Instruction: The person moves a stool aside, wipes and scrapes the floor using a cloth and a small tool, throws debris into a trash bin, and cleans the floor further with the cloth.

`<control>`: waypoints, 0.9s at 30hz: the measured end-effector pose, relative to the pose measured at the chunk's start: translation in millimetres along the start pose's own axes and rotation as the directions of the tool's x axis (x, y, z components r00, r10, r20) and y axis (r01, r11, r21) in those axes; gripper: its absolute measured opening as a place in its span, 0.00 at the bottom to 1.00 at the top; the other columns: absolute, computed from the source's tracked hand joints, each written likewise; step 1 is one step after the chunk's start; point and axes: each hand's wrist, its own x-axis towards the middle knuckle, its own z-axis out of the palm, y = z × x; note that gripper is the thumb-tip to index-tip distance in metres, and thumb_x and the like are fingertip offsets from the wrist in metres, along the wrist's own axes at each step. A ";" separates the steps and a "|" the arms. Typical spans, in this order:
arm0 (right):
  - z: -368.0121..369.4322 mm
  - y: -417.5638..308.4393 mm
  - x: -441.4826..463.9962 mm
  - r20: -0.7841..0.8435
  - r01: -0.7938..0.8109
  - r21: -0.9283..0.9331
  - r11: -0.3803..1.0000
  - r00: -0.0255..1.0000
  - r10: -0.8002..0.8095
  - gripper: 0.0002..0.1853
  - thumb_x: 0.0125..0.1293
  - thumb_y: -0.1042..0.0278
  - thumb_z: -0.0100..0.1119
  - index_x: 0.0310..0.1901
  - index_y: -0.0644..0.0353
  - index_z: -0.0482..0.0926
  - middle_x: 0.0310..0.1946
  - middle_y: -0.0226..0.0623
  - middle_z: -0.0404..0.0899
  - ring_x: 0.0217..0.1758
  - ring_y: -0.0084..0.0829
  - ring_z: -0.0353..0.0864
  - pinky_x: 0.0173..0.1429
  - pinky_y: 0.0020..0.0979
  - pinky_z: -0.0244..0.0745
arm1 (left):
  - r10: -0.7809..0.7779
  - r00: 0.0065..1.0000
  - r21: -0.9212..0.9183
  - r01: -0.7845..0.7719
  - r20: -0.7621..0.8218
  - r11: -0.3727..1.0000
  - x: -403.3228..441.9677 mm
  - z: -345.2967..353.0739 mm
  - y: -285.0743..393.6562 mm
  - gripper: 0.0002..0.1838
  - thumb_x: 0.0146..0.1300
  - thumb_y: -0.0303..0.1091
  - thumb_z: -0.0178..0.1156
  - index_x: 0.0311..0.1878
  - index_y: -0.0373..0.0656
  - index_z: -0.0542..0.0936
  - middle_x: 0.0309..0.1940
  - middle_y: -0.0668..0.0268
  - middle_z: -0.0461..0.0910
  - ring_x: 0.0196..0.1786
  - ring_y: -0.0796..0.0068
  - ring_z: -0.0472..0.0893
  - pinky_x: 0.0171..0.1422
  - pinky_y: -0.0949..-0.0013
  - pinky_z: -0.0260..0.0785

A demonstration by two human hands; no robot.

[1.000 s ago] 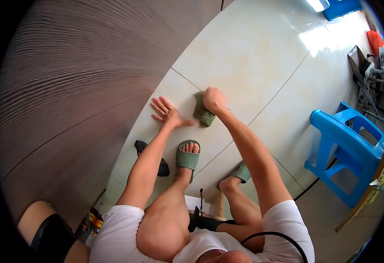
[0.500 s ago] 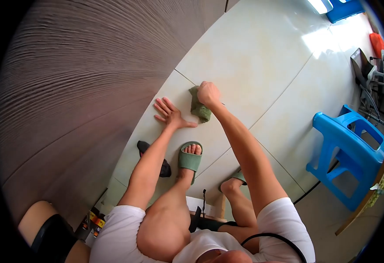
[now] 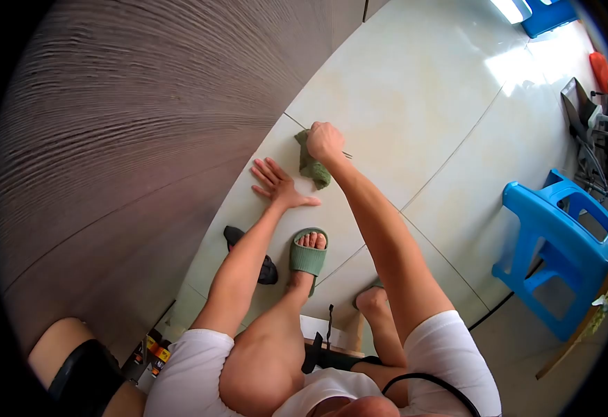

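Note:
My left hand (image 3: 284, 189) lies flat on the pale tiled floor (image 3: 401, 97) with its fingers spread, beside the brown wood-grain panel. Just to its right, a crumpled green cloth (image 3: 313, 171) rests on the tiles. My right hand (image 3: 325, 141) is closed in a fist at the cloth's upper right edge. Thin prongs or sticks (image 3: 347, 155) stick out by the right wrist; the rest of what that fist holds is hidden.
The wood-grain panel (image 3: 144, 125) fills the left side. Green slippers (image 3: 309, 258) are on my feet, near a dark cloth item (image 3: 268, 271). A blue plastic stool (image 3: 554, 243) stands at right, with a red bag (image 3: 601, 71) farther back.
The fist has moved up and left along the floor, and the green cloth has shifted the same way. My left hand stays spread on the floor. The view has shifted slightly.

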 end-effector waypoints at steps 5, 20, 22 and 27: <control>-14.5 35.4 -26.0 0.062 -0.030 -0.066 0.997 0.998 0.034 0.15 0.67 0.58 0.53 0.38 0.61 0.83 0.40 0.49 0.84 0.45 0.52 0.83 0.48 0.47 0.78 | -0.009 1.000 -0.006 0.009 0.015 1.000 -2.4 -3.8 0.0 0.95 0.17 0.62 0.83 0.69 0.31 0.14 0.72 0.38 0.11 0.75 0.37 0.13 0.70 0.23 0.22; -32.3 84.2 -93.0 0.122 -0.026 0.343 0.939 0.992 -0.017 0.13 0.65 0.66 0.53 0.29 0.67 0.79 0.24 0.55 0.80 0.28 0.53 0.81 0.36 0.46 0.77 | -0.038 0.999 0.024 0.037 0.036 0.999 -5.1 -12.1 6.5 0.95 0.17 0.60 0.84 0.70 0.34 0.14 0.73 0.40 0.10 0.75 0.39 0.14 0.71 0.25 0.23; -20.5 87.3 -89.9 0.081 -0.020 0.273 0.962 0.997 -0.003 0.12 0.65 0.65 0.54 0.29 0.65 0.80 0.26 0.55 0.80 0.31 0.54 0.81 0.37 0.47 0.77 | -0.035 0.999 0.011 0.035 0.034 0.999 -5.6 -11.8 6.4 0.95 0.17 0.60 0.84 0.70 0.34 0.14 0.73 0.41 0.10 0.75 0.39 0.13 0.71 0.25 0.23; -0.8 97.5 -72.1 -0.005 -0.083 0.255 0.963 0.996 0.087 0.12 0.65 0.63 0.56 0.31 0.62 0.81 0.29 0.54 0.81 0.36 0.56 0.81 0.39 0.48 0.76 | -0.039 0.999 0.017 0.039 0.036 0.999 -5.3 -12.5 6.7 0.96 0.17 0.60 0.84 0.69 0.34 0.14 0.73 0.41 0.10 0.75 0.39 0.13 0.71 0.25 0.23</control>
